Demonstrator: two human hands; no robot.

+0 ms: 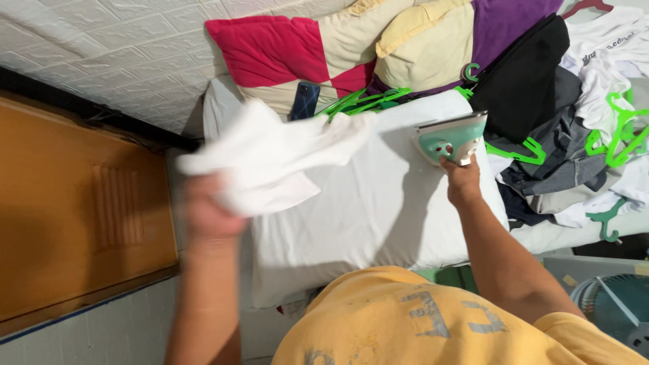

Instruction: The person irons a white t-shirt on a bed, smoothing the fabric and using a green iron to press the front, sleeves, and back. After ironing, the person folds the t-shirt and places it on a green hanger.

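My left hand [208,211] is raised at the left and grips a white garment [270,157], which hangs blurred above the white-covered ironing surface [378,216]. My right hand [462,181] reaches to the far right side of that surface and holds the back of a green and white clothes iron [449,138], which rests on the cloth. My yellow shirt fills the bottom of the view.
A red, cream and purple pillow [324,51] lies beyond the surface, with a dark blue phone [305,100] and green hangers [365,101] against it. A pile of dark and white clothes [561,128] with more hangers sits at the right. A wooden door [74,209] is at the left, a fan [615,307] at lower right.
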